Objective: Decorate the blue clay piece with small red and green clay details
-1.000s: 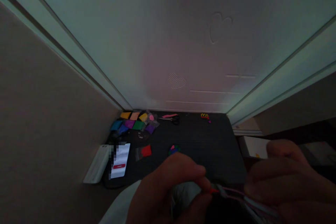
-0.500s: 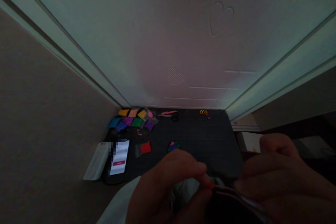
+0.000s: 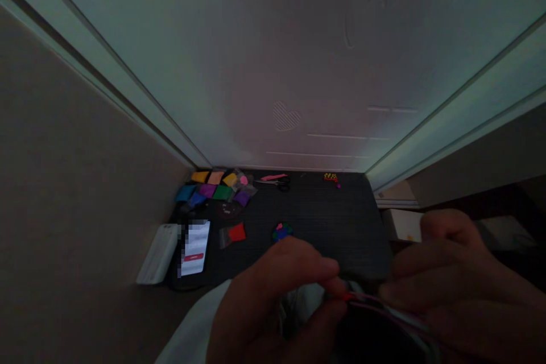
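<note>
At the bottom centre, my left hand [image 3: 277, 296] is closed in a pinch. Between its thumb and forefinger is a small bright red piece [image 3: 346, 297], which looks like modelling clay. Opposite it, my right hand [image 3: 456, 278] is closed around a slim pinkish-white thing [image 3: 405, 318]. This runs as thin double lines towards the red piece and meets or nearly meets it; dimness and blur hide its exact kind. Beyond my left fingers, a round dark disc [image 3: 282, 231] with blue, green and pink patches lies on the black table.
On the black table [image 3: 324, 216] are several colourful packets [image 3: 222, 192], a red packet [image 3: 237, 232], scissors [image 3: 281, 183], a pink strip [image 3: 273, 177] and a yellow-dotted red piece [image 3: 330, 177]. A lit phone [image 3: 194, 250] lies at left. A white panel [image 3: 239, 68] rises behind.
The view has tipped slightly, so the table sits higher in the picture. My right hand has come a little closer to my left; both keep their hold.
</note>
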Tool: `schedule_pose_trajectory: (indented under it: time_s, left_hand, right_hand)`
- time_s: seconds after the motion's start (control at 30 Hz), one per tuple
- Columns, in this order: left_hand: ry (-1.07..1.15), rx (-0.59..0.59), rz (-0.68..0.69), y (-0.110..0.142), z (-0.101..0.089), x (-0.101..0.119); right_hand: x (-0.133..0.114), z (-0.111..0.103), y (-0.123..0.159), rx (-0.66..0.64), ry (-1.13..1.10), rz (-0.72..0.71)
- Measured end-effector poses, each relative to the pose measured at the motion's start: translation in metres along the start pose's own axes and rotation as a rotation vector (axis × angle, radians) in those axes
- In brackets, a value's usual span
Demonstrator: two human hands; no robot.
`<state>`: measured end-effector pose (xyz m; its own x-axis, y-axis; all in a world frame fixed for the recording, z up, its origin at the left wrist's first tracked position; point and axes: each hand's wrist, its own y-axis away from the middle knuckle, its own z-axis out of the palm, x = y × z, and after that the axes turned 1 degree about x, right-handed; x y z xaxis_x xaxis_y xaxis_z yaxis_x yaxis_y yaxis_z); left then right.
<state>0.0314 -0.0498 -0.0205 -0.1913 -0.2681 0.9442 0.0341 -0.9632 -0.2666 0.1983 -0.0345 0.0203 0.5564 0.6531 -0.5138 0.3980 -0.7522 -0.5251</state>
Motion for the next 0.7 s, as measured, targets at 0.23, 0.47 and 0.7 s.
schedule_pose_trajectory:
  time_s: [0.23, 0.47, 0.7]
  left_hand:
    - [-0.005, 0.018, -0.044, 0.002, 0.004, 0.001]
    - [-0.012, 0.009, -0.04, 0.004, 0.001, 0.003]
    - [-0.015, -0.023, -0.035, 0.001, -0.002, 0.003]
  right_hand:
    - [0.006, -0.001, 0.006, -0.092, 0.02, -0.021]
    - [0.001, -0.001, 0.007, -0.071, 0.016, -0.005]
    - [0.001, 0.004, 0.015, -0.077, -0.05, 0.067]
